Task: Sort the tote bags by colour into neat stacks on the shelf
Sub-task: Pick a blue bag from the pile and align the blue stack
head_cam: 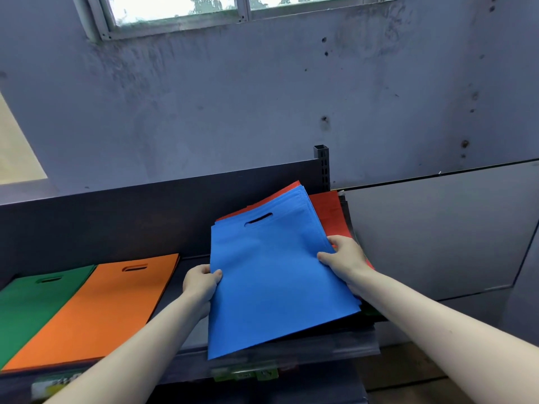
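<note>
Gripping the blue tote bags (274,275)
My left hand (201,282) pinches at 9 o'clock, right hand (342,258) at 3; red bags (329,214) underneath mostly hidden

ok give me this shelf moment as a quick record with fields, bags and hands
blue bags: small bundle, held over the red bags, handle slot at the far end
left hand: grips the bundle's left edge
right hand: grips its right edge
red bags: under the blue, right end of the shelf
orange stack: flat, left of the blue
green stack: flat, far left, beside the orange
</note>
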Motion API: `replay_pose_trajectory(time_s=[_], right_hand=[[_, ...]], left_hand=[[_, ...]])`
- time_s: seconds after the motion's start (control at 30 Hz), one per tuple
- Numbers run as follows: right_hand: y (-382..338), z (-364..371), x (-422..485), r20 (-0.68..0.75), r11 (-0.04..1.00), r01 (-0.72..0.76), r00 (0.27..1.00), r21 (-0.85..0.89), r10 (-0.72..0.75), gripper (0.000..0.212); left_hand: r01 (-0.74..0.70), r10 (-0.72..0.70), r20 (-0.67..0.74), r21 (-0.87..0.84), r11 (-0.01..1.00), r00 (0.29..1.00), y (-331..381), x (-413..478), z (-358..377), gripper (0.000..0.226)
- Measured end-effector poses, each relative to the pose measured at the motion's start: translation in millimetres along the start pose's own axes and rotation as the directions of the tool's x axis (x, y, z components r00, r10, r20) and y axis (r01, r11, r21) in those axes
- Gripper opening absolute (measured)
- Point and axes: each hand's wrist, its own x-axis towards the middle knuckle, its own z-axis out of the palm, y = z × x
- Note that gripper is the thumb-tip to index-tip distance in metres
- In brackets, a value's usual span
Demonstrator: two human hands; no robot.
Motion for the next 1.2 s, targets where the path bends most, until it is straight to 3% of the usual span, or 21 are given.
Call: replay_pose_trajectory(time_s=[0.03,0.17,0.3,0.37,0.53,0.77,0.97,1.07,1.2], right_hand=[[0.4,0.5,2.0,0.004,1.0,-0.013,1.0,0.008,0.013,0.015],[4.9,-3.9,13.7,0.001,0.988,-0.126,0.992,0.086,0.126,0.026],[5.9,-13.8,17.8,-0.088,0.975,-0.172,0.979,0.143,0.186,0.009],[9.0,-18.5,21.0,-0.125,0.967,-0.203,0.967,0.152,0.222,0.027],[12.9,-26.6,21.6,-0.217,0.975,-0.207,0.951,0.085,0.221,0.033],[16.9,-28.1,23.5,-0.321,0.983,-0.183,0.933,-0.025,0.165,0.006],[16.5,-29.2,27.2,-0.246,0.941,-0.116,0.969,-0.319,0.036,0.051],[15.1,-29.0,31.2,-0.204,0.908,-0.044,0.978,-0.416,-0.047,0.044],[7.4,-26.1,30.6,-0.123,0.93,-0.138,0.987,-0.341,0.102,0.013]], left_hand=[[-0.005,0.005,-0.005,0.004,1.0,1.0,0.6,-0.5,-1.3,0.011],[-0.021,0.021,0.009,0.007,1.0,1.0,0.0,-1.9,-0.4,0.01],[-0.029,0.029,0.008,0.016,0.999,1.0,0.6,-2.9,4.0,0.012],[-0.031,0.031,0.003,0.016,0.999,1.0,2.7,-2.1,6.5,0.015],[-0.002,0.002,0.008,0.008,1.0,1.0,6.7,-0.6,15.8,0.008],[0.01,-0.009,-0.011,0.038,0.999,1.0,15.0,1.3,22.2,0.014],[-0.015,0.017,-0.016,0.101,0.995,1.0,15.6,0.7,32.7,0.023],[-0.005,0.008,-0.033,0.082,0.997,0.999,16.4,0.9,37.5,0.025],[0.049,-0.049,-0.002,0.024,0.999,0.999,14.2,7.5,40.9,0.024]])
